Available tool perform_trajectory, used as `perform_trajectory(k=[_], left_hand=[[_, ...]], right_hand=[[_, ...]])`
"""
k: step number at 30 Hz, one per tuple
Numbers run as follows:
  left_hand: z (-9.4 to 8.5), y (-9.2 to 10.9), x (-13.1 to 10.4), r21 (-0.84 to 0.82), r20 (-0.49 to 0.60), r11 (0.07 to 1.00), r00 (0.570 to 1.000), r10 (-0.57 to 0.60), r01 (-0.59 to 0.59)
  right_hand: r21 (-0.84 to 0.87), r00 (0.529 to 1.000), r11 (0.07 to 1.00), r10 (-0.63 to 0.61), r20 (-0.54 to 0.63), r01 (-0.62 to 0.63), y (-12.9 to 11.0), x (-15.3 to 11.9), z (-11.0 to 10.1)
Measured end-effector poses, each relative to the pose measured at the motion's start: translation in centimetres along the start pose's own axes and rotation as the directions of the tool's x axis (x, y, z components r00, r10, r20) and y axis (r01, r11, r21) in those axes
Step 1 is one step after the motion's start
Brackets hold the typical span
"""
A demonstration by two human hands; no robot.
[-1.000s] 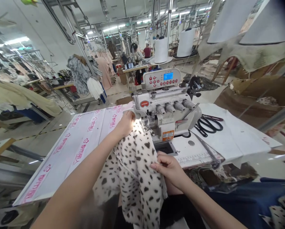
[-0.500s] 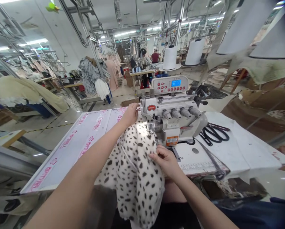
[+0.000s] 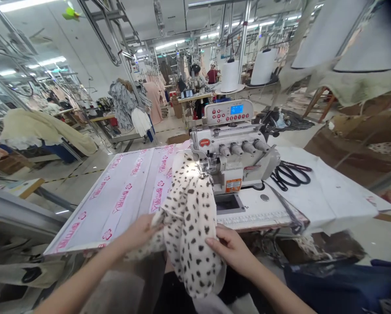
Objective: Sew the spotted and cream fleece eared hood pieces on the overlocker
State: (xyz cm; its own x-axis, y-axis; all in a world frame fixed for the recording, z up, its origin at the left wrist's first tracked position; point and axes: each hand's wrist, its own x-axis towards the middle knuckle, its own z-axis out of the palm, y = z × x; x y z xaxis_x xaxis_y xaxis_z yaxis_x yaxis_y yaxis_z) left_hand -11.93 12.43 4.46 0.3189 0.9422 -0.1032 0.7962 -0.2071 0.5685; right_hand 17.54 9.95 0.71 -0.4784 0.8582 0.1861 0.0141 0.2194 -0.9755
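A white fabric with dark spots [image 3: 192, 218] runs from the lit needle area of the sewing machine [image 3: 234, 152] down over the table edge toward my lap. At its left side, my left hand [image 3: 146, 231] is closed on a fold of it, somewhat blurred. My right hand [image 3: 228, 246] pinches the fabric's right edge below the machine bed, thumb on top. The upper end of the fabric lies beside the presser foot.
Black-handled scissors [image 3: 292, 175] lie right of the machine on the white table cover [image 3: 326, 187]. Printed sheeting [image 3: 117, 192] covers the table's left part. Thread cones [image 3: 230, 76] stand behind. A person in red [image 3: 212, 75] is far back.
My left hand has come back from beside the machine head to the fabric's lower left. My right hand has moved down along the right edge, and the fabric has shifted slightly.
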Motion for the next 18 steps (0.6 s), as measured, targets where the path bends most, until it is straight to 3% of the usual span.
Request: perform_trajectory(k=[1, 3, 4, 6, 7, 8, 9, 11, 13, 14, 16, 18], left_hand=[[-2.1, -0.4, 0.1, 0.065, -0.019, 0.996, 0.998, -0.054, 0.055], [-6.9, -0.9, 1.6, 0.262, -0.316, 0.935, 0.937, -0.149, 0.237], [-9.1, -0.8, 2.6, 0.365, -0.423, 0.891, 0.901, -0.100, 0.271], [-11.3, 0.3, 4.0, 0.445, -0.662, 0.825, 0.748, 0.041, 0.349], [-10.9, 1.4, 4.1, 0.448, -0.726, 0.832, 0.676, 0.126, 0.327], [-9.5, 2.8, 3.8, 0.461, -0.736, 0.854, 0.642, 0.214, 0.243], [-7.1, 4.2, 2.9, 0.479, -0.701, 0.869, 0.649, 0.296, 0.121], [-0.5, 6.8, -0.1, 0.492, -0.565, 0.861, 0.705, 0.429, -0.130], [6.3, 8.2, -3.4, 0.502, -0.390, 0.792, 0.726, 0.567, -0.349], [9.2, 8.4, -4.8, 0.489, -0.338, 0.774, 0.730, 0.594, -0.403], [13.1, 7.9, -6.2, 0.414, -0.380, 0.850, 0.786, 0.487, -0.327], [14.7, 6.8, -6.0, 0.344, -0.493, 0.923, 0.803, 0.335, -0.174]], right_hand=[[0.034, 1.000, 0.999, 0.005, -0.027, -0.004, -0.3, 0.2, 0.6], [0.124, 0.993, 0.992, 0.041, -0.107, -0.028, -0.6, 0.5, 2.3], [0.172, 0.987, 0.985, 0.059, -0.153, -0.033, -0.5, 0.5, 3.2], [0.258, 0.973, 0.966, 0.081, -0.216, -0.023, 0.1, 0.4, 4.8], [0.295, 0.971, 0.955, 0.088, -0.222, -0.020, 0.4, 0.1, 5.4], [0.321, 0.973, 0.947, 0.093, -0.213, -0.020, 0.9, -0.2, 5.8], [0.332, 0.976, 0.943, 0.095, -0.196, -0.025, 1.2, -0.5, 6.1], [0.291, 0.981, 0.956, 0.084, -0.173, -0.030, 1.8, -1.4, 6.0], [0.193, 0.983, 0.981, 0.053, -0.178, -0.017, 2.0, -2.1, 5.5], [0.147, 0.982, 0.989, 0.034, -0.187, -0.006, 1.9, -2.4, 5.2], [0.085, 0.978, 0.996, 0.003, -0.208, 0.015, 1.6, -2.7, 4.8], [0.044, 0.975, 0.999, -0.012, -0.222, 0.023, 1.3, -2.7, 4.7]])
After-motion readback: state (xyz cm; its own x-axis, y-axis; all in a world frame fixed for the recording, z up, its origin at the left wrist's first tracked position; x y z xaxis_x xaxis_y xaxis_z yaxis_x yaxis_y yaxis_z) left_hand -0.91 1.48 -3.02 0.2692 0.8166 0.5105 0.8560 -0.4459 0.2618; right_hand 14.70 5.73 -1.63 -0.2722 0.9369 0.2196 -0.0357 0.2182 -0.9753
